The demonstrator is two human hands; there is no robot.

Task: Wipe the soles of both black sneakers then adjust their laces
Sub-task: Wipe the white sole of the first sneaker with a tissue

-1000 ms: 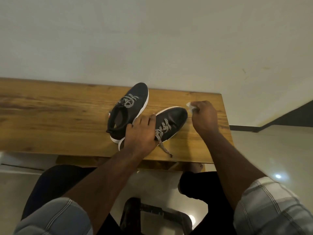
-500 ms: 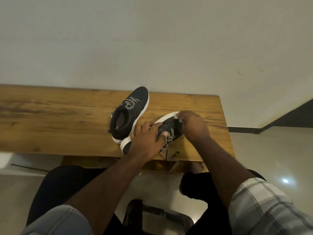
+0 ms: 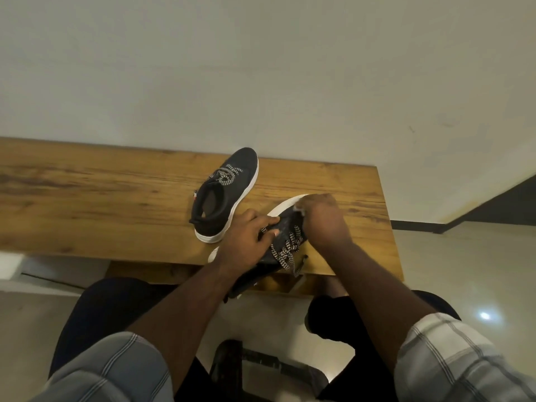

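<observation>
Since a second ago the near sneaker (image 3: pixel 285 242) has tipped onto its side at the table's (image 3: pixel 87 198) front edge; the left hand (image 3: pixel 246 242) grips it, the right hand (image 3: pixel 322 219) pinches a white wipe (image 3: pixel 298 210) at its toe.

The light is dim, warm and even. A small bright glare spot (image 3: pixel 485 315) sits on the glossy floor, right of and below the wooden table (image 3: pixel 87 198), the reflection of a lamp overhead. Soft, faint shadows lie on the table close around the sneakers. The right hand (image 3: pixel 324 219) is smeared by motion blur; the left hand (image 3: pixel 246 242) is sharper. The wide lens bends the table's far edge, and the sleeves at the bottom corners look soft and stretched.
</observation>
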